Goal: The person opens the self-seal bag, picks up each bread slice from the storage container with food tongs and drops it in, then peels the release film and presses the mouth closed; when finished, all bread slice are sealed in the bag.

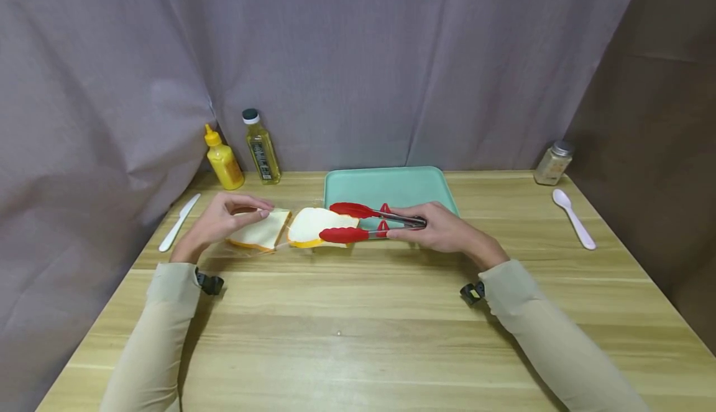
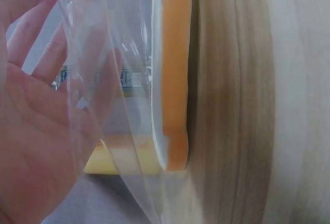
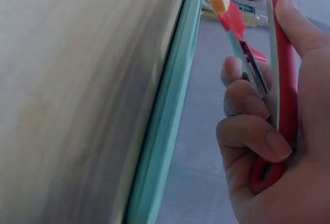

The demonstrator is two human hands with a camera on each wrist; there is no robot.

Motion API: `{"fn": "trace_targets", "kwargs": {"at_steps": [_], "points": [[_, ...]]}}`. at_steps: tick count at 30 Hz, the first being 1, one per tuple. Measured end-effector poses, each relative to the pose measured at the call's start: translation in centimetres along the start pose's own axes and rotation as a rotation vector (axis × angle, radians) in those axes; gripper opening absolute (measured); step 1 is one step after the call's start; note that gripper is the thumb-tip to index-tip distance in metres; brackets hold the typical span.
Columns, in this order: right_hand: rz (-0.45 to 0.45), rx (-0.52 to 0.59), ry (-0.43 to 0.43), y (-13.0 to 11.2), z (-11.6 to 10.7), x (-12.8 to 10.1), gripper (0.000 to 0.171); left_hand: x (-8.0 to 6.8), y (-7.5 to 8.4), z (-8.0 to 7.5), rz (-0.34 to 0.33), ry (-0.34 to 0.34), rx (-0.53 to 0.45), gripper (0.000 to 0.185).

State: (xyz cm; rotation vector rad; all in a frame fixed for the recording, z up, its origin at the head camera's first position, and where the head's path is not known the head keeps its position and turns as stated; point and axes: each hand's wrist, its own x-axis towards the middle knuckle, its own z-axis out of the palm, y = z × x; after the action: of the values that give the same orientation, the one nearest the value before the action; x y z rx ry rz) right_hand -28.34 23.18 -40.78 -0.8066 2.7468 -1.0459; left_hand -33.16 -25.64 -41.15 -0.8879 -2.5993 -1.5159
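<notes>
Fingers (image 1: 263, 212) hold bag (image 2: 111, 80) containing bread (image 1: 260, 233).

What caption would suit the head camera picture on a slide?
A right hand grips red-tipped metal tongs around a white bread slice; the left hand holds a clear plastic bag.

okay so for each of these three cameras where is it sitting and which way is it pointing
Head: worn high, faces forward and down at the table; both forearms, left hand, right hand show.
Left wrist: faces past the palm at a clear bag and bread slice.
Right wrist: faces along fingers gripping red tongs beside the teal tray.
Shared: bread, tongs, tray also appear in head view.
</notes>
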Motion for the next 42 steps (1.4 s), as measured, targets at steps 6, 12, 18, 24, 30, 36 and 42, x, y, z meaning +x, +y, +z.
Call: {"fn": "trace_targets", "kwargs": {"at_steps": [6,12,18,24,30,36,42], "points": [[-0.029,-0.091,-0.029,-0.9,0.1,-0.1,0.082,0.0,0.0,0.0,-0.002,-0.007,-0.022,0.023],[-0.043,-0.155,-0.049,-1.4,0.4,-0.2,0.09,0.0,-0.1,0.1,0.001,-0.007,-0.006,0.023],[-0.075,-0.192,-0.017,-1.6,0.4,-0.3,0.086,0.1,-0.2,0.1,0.008,-0.011,0.0,0.022],[-0.081,-0.232,-0.03,-1.9,0.6,-0.2,0.086,0.1,-0.1,0.1,0.01,-0.012,-0.004,0.021],[-0.097,-0.308,-0.036,-1.8,1.2,-0.3,0.087,0.0,-0.2,0.1,0.003,-0.007,0.004,0.021],[-0.111,-0.205,0.007,-1.4,1.0,-0.2,0.081,-0.1,-0.2,0.1,0.017,-0.013,0.022,0.024],[-0.069,-0.101,0.014,-1.2,0.5,-0.1,0.083,-0.3,0.2,-0.2,-0.007,0.011,-0.015,0.025]]}}
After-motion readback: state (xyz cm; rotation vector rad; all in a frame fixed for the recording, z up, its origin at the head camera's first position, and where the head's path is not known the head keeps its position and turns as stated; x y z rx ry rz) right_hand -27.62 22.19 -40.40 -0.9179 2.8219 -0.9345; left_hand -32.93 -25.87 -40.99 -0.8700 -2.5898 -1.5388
